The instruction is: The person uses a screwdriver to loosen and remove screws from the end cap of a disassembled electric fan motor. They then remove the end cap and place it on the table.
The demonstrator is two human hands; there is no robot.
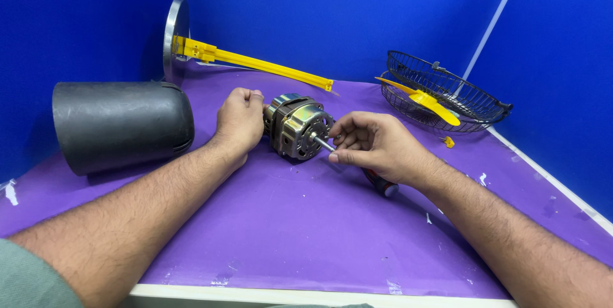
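Forearms reach in from six o'clock toward a metal fan motor [295, 125] lying on its side at table centre.

Curled into a fist, the left hand [239, 119] braces the motor's rear, seemingly to steady it; the right hand [373, 144] pinches the shaft [323, 142] between fingertips, a red-tipped tool [382, 184] beneath its palm. Purple sheet [306, 225] covers the table, blue walls around. Black housing [121, 123] at nine o'clock, wire grille [469, 100] with yellow blade [424, 99] at two, yellow arm [255, 62] at twelve.
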